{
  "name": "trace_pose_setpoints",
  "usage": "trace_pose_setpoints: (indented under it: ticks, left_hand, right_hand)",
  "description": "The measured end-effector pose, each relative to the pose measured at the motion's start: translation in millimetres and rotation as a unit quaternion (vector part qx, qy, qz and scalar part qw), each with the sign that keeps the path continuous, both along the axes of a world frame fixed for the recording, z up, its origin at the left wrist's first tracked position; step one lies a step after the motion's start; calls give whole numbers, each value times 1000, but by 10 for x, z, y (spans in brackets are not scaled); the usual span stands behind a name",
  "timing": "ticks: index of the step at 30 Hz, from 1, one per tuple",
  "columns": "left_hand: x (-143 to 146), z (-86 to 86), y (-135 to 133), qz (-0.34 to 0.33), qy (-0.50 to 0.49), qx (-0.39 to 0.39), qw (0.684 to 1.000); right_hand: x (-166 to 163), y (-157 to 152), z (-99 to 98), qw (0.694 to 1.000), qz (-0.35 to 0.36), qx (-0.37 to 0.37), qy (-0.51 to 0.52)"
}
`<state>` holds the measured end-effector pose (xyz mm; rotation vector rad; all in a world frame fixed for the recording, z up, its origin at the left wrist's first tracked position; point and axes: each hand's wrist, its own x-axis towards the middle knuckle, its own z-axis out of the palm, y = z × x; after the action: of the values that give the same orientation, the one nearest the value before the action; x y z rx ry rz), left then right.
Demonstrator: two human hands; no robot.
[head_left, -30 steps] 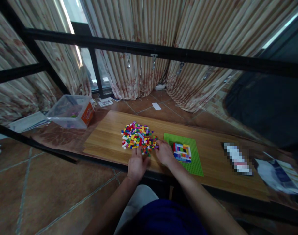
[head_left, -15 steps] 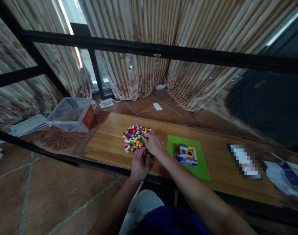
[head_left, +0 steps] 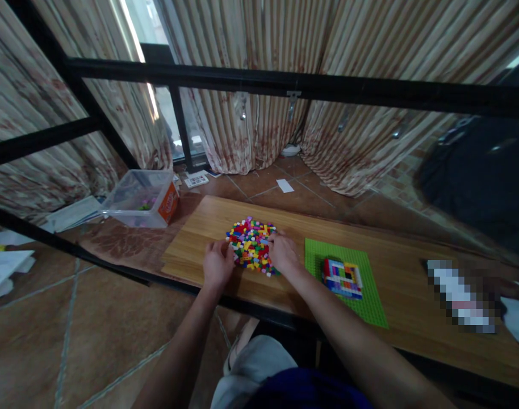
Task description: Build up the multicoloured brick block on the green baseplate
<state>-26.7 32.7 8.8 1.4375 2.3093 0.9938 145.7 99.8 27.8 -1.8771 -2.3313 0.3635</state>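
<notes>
A heap of small coloured bricks [head_left: 253, 244] lies on a low wooden board [head_left: 200, 238]. My left hand [head_left: 217, 262] rests at the heap's left edge, fingers curled onto the bricks. At the heap's right edge sits my right hand [head_left: 283, 253], fingers bent down on the bricks. Whether either hand holds a brick is hidden. To the right lies a green baseplate [head_left: 370, 295] bearing a flat multicoloured brick build [head_left: 343, 278].
A clear plastic box [head_left: 140, 199] with an orange label stands on the floor at the left. Black metal bars [head_left: 285, 85] cross in front of striped curtains. Papers [head_left: 6, 267] lie on the tiled floor at far left. A blurred-out object [head_left: 459, 295] lies on the board's right end.
My left hand has moved from the heap's near side to its left edge. My right hand has shifted to the heap's right edge. The view has swung a little.
</notes>
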Motion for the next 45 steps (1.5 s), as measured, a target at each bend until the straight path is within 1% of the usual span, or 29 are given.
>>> trace_pose_setpoints:
  ticks: [3, 7, 11, 14, 17, 20, 23, 27, 35, 39, 45]
  left_hand:
    - [20, 56, 81, -18, 42, -67, 997]
    - [83, 76, 109, -1, 61, -95, 994]
    - [59, 76, 137, 9, 40, -108, 993]
    - [19, 75, 168, 9, 7, -117, 993]
    - [-7, 70, 181, 13, -29, -117, 993]
    - [-22, 61, 175, 20, -51, -120, 991]
    - [-36, 56, 171, 25, -58, -123, 990]
    - [-50, 61, 176, 12, -64, -117, 991]
    - [-47, 88, 147, -3, -44, -113, 993]
    - [-64, 62, 142, -4, -48, -110, 993]
    - [-96, 10, 143, -14, -66, -90, 994]
  right_hand:
    - [9, -61, 32, 1000, 2, 7, 21]
    - [-52, -116, 89, 997, 29, 26, 63]
    - [-281, -41, 133, 989, 101, 43, 98]
    - [-526, 54, 133, 984, 150, 38, 92]
    - [-720, 115, 95, 985, 154, 27, 66]
    - [-808, 137, 41, 987, 155, 21, 48]
    - [-817, 141, 10, 986, 159, 22, 48]
    - [-784, 135, 6, 984, 168, 25, 50]
    - [-777, 160, 53, 982, 181, 27, 35]
    - [-783, 199, 87, 979, 200, 30, 28]
    - [-720, 225, 35, 977, 209, 34, 34]
